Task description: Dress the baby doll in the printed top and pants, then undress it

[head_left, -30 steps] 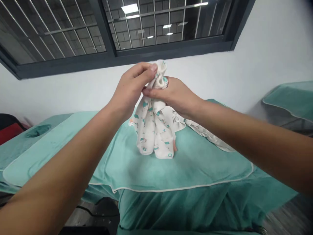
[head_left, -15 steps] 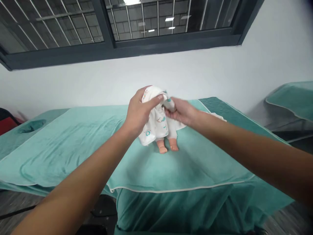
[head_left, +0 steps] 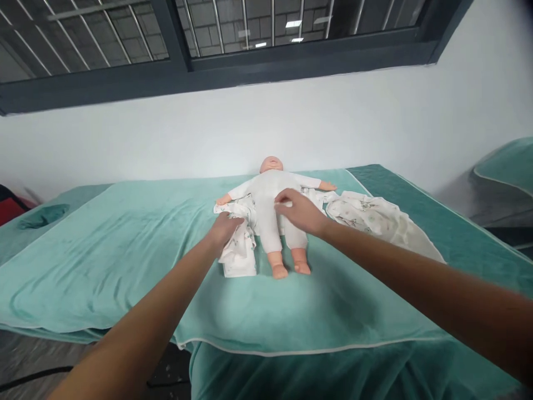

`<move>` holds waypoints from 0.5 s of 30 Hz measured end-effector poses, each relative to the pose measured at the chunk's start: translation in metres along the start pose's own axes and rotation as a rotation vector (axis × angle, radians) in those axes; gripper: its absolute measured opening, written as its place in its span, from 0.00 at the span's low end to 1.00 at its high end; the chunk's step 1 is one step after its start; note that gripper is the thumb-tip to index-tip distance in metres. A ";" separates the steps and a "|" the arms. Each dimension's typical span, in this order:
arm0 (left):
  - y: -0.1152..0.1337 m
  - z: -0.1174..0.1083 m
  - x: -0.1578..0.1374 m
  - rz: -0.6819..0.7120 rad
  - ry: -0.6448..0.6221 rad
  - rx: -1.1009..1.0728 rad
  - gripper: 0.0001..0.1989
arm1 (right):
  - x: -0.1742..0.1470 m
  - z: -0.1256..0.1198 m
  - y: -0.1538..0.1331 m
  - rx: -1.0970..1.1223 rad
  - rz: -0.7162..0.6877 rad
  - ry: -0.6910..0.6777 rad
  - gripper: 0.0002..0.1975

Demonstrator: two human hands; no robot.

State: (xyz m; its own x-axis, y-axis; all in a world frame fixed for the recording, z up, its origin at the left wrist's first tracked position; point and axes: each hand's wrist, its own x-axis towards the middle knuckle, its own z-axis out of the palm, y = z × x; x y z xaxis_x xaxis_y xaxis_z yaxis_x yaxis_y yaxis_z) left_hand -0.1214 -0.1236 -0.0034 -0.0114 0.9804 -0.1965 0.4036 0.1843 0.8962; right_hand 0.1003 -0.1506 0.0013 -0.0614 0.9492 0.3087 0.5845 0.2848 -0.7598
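Observation:
A baby doll (head_left: 268, 194) in a white bodysuit lies on its back, head toward the wall and arms spread. A white printed baby shirt (head_left: 239, 261) is laid out beneath and beside it, mostly left of its legs. My left hand (head_left: 227, 226) is closed on the shirt's edge at the left. Over the doll's belly hovers my right hand (head_left: 302, 211), its fingers loosely curled with a gap between thumb and forefinger and nothing seen in them. Part of the shirt is hidden under the doll.
A second crumpled printed white cloth (head_left: 378, 216) lies to the right. The bed is covered with a teal sheet (head_left: 125, 250) and stands against a white wall (head_left: 166, 139) below a barred window (head_left: 250, 33). A red and black item (head_left: 10, 205) sits at the far left.
The printed shirt, held up in front of the doll before, is now down on the bed. The doll's head and arms now show. My left hand has lowered leftward; my right hand is over the belly.

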 end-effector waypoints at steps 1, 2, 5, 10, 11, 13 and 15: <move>0.001 0.004 0.001 0.033 0.044 0.042 0.28 | 0.011 -0.001 0.012 -0.025 -0.008 0.089 0.10; 0.004 0.008 0.000 0.093 0.073 0.081 0.28 | 0.023 -0.003 0.024 -0.052 0.000 0.155 0.13; 0.016 0.026 -0.003 0.256 0.065 0.194 0.25 | 0.062 -0.004 0.056 -0.149 0.063 0.231 0.24; 0.021 0.057 0.008 0.065 -0.193 -0.045 0.29 | 0.125 -0.004 0.099 -0.148 0.248 0.166 0.38; 0.020 0.062 0.013 0.013 -0.258 -0.148 0.30 | 0.137 -0.005 0.105 -0.123 0.283 0.131 0.40; 0.018 0.071 0.026 -0.067 -0.374 -0.330 0.30 | 0.158 -0.007 0.114 -0.110 0.333 0.068 0.42; 0.017 0.078 0.039 -0.123 -0.417 -0.448 0.30 | 0.175 -0.011 0.121 -0.149 0.376 0.018 0.42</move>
State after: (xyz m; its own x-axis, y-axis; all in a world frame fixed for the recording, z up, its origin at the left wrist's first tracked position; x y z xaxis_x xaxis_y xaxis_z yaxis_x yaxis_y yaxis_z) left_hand -0.0434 -0.0879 -0.0269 0.3613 0.8575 -0.3663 -0.0015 0.3934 0.9194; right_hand 0.1689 0.0487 -0.0302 0.1928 0.9806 0.0357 0.6741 -0.1059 -0.7310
